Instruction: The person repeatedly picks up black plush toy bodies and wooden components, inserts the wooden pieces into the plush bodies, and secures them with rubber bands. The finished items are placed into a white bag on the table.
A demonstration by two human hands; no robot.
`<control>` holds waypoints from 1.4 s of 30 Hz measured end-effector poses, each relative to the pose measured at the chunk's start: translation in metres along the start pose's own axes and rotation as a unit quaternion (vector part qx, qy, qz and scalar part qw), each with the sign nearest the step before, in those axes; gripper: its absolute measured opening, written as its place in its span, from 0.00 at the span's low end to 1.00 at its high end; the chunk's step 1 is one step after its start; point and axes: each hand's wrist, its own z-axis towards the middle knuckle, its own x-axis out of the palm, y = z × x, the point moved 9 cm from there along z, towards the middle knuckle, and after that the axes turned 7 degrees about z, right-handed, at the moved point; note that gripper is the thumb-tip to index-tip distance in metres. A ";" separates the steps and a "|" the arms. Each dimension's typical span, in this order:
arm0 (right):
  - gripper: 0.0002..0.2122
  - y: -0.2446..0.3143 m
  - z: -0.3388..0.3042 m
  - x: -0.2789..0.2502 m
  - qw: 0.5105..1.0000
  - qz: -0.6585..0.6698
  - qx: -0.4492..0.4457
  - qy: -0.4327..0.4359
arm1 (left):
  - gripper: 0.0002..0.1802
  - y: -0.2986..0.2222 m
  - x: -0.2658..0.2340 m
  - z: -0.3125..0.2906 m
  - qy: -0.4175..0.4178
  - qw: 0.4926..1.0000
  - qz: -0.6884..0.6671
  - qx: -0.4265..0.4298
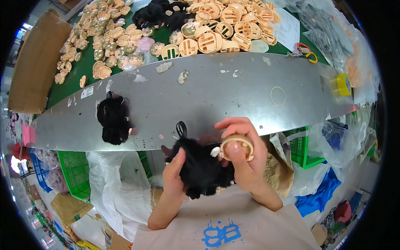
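My left hand [172,177] is closed round the left side of a black plush toy [196,166], which has a black hanging loop [181,129] at its top. In my right hand [250,160] is a round beige plastic shell [237,146], its hollow side up and the thumb pressed into it. A small white piece [215,151] shows between the shell and the plush. The two are close together over the table's near edge; whether they are joined I cannot tell. Another black plush toy [114,118] lies on the metal table to the left.
Many beige plastic shells [208,41] and doll face parts [112,37] are heaped on the green mat. A rubber band [277,96], yellow tape roll [343,84] and scissors [307,53] lie at right. Green crates [74,173] stand below the grey table [225,83].
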 end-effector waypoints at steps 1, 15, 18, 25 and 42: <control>0.14 0.004 0.003 -0.001 1.000 -0.028 -0.011 -0.004 | 0.33 -0.001 0.007 0.002 0.017 1.000 -0.005 0.000; 0.11 -0.004 0.020 0.016 0.998 -0.057 0.009 -0.002 | 0.28 -0.009 -0.003 -0.016 -0.124 0.981 0.137 0.060; 0.11 -0.006 0.017 0.011 0.998 -0.058 -0.001 -0.025 | 0.28 -0.004 -0.005 -0.015 -0.129 0.985 0.106 0.053; 0.10 -0.003 0.011 0.012 0.994 -0.088 -0.043 -0.049 | 0.32 -0.001 -0.001 -0.012 -0.107 0.988 0.109 0.036; 0.12 0.007 -0.011 0.015 0.997 0.066 0.016 0.028 | 0.28 -0.018 0.010 -0.018 -0.088 0.988 0.094 0.089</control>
